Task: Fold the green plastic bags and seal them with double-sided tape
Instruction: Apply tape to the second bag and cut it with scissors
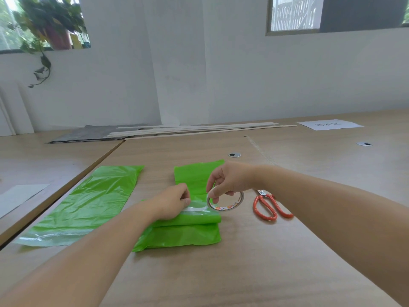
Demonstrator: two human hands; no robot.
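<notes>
A folded green plastic bag [188, 231] lies in the middle of the wooden table, its far part stretching away flat. A strip of whitish tape [195, 208] runs across its top fold. My left hand [171, 203] pinches the strip's left end down on the bag. My right hand [228, 181] holds the roll of double-sided tape [228, 203] at the bag's right edge, fingers curled over its rim. A second green bag [88, 202] lies unfolded to the left.
Red-handled scissors [269, 206] lie right of the tape roll. Long wooden sticks [199, 130] and a grey sheet [88, 134] sit at the back. A white paper [328, 124] lies far right, another [17, 197] at the left. A seam between tables [66, 191] runs diagonally.
</notes>
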